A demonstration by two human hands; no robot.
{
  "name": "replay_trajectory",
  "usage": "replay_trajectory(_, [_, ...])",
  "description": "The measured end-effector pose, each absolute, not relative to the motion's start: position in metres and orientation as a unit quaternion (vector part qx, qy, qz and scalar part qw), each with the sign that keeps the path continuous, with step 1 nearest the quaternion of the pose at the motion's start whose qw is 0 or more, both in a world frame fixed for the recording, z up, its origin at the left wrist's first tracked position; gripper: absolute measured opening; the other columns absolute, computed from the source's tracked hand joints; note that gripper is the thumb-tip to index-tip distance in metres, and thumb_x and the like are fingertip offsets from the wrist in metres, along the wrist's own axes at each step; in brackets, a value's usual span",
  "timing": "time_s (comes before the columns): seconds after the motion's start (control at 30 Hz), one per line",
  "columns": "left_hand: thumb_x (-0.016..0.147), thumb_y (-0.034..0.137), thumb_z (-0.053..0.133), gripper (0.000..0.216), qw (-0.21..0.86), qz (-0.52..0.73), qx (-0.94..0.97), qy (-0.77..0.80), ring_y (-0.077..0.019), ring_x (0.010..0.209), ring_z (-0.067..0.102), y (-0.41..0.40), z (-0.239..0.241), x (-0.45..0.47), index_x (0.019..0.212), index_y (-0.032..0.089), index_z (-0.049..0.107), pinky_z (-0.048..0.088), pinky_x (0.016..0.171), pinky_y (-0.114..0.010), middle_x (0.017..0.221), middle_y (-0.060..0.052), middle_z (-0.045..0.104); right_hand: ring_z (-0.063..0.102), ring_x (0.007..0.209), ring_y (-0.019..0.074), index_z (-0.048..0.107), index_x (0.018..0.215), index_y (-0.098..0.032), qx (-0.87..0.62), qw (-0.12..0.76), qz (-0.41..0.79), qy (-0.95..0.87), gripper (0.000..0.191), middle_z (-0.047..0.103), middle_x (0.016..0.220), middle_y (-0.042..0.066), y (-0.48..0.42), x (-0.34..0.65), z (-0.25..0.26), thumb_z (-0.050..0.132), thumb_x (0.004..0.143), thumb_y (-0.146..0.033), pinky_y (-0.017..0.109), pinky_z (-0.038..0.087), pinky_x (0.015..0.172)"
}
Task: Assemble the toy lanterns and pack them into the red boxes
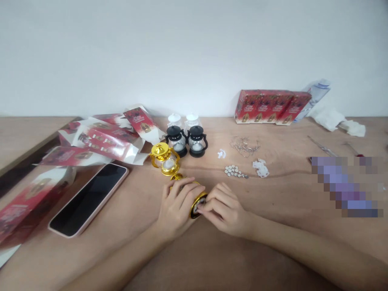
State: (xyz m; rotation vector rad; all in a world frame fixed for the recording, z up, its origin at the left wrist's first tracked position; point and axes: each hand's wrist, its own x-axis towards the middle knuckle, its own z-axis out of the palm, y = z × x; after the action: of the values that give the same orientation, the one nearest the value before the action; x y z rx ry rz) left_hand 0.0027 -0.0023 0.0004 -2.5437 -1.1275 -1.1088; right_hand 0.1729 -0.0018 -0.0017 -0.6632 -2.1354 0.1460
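Note:
A small gold lantern (193, 214) lies on its side in my left hand (178, 204), whose fingers wrap over its body. Its round base, dark inside a gold rim, faces right. At that base my right hand (226, 212) has thumb and fingers pinched together; what they hold, if anything, is hidden. Just beyond my left hand stands another gold lantern (166, 161), upright. Behind it are two black lanterns (197, 141), with two white lanterns (174, 119) at the back.
Flattened red boxes (106, 141) and a phone (89, 200) lie left. To the right are button cells (233, 171), white plastic pieces (260, 167), thin wire bits (245, 146) and tweezers (321, 145). Red boxes (266, 107) stand by the wall, near crumpled white tissue (329, 119).

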Motion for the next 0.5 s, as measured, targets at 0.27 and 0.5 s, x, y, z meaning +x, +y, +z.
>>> replay_trajectory(0.27, [0.084, 0.016, 0.049, 0.018, 0.077, -0.374, -0.847, -0.371, -0.0224, 0.097, 0.061, -0.0019, 0.001, 0.0036, 0.101, 0.018, 0.056, 0.035, 0.08, -0.035, 0.09, -0.003, 0.072, 0.048, 0.063, 0.0137, 0.059, 0.071, -0.016, -0.268, 0.444, 0.053, -0.854, 0.018, 0.057, 0.065, 0.003, -0.003, 0.1735, -0.0013, 0.051, 0.088, -0.014, 0.028, 0.039, 0.059])
replay_trajectory(0.5, [0.085, 0.021, 0.052, 0.017, 0.068, -0.382, -0.839, -0.383, -0.0227, 0.099, 0.061, -0.0027, 0.0014, 0.0026, 0.101, 0.019, 0.055, 0.035, 0.08, -0.035, 0.091, -0.004, 0.072, 0.053, 0.067, 0.0144, 0.058, 0.082, -0.016, -0.275, 0.456, 0.069, -0.844, 0.008, 0.06, 0.072, 0.005, -0.0048, 0.1757, -0.0021, 0.052, 0.087, -0.013, 0.028, 0.046, 0.062])
